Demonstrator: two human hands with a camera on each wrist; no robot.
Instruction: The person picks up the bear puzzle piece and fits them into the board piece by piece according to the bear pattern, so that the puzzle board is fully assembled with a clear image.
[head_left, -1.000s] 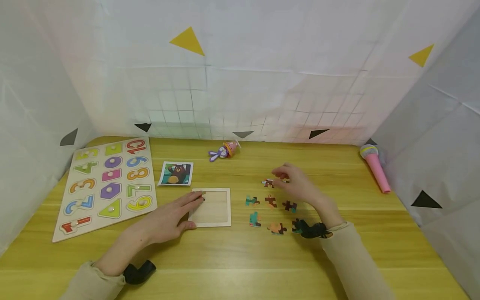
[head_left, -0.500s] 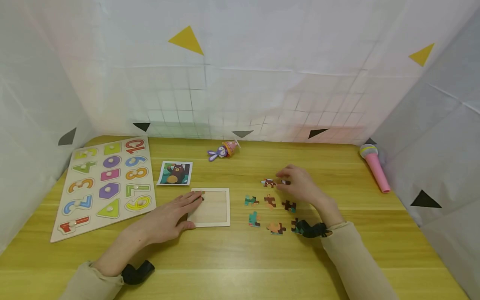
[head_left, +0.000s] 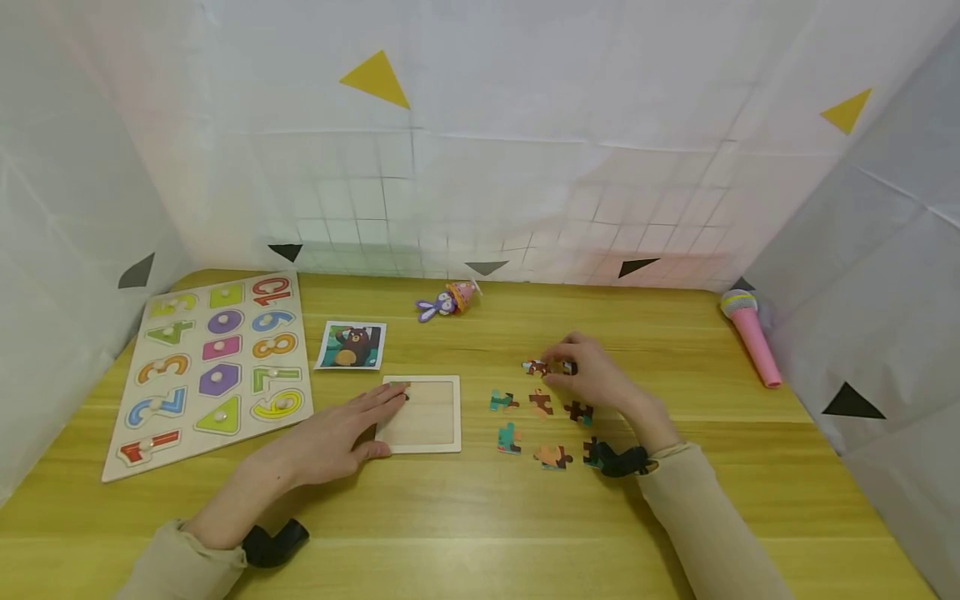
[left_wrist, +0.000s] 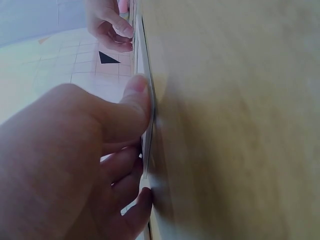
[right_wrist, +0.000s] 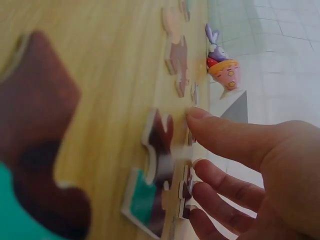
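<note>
In the head view my left hand (head_left: 341,437) rests on the left side of a square wooden puzzle tray (head_left: 457,417), fingertips over its upper left corner. A dark bit of a puzzle piece (head_left: 406,397) shows beside those fingertips. The left wrist view has the thumb on the tray's edge. My right hand (head_left: 600,379) reaches over the back row of loose pieces, its thumb and forefinger spread at a brown-and-red puzzle piece (head_left: 534,367). In the right wrist view a gap separates thumb and forefinger. Another piece (right_wrist: 185,192) sits under the other fingers.
Several loose pieces, including an orange-brown one (head_left: 552,457), lie in front of my right hand. A bear picture card (head_left: 352,347) and a number board (head_left: 217,379) are to the left. A rabbit toy (head_left: 448,302) lies behind; a pink microphone (head_left: 752,337) lies far right.
My right hand has lowered and shifted slightly left, from between the two back pieces to the brown-and-red piece. My left hand stays on the tray.
</note>
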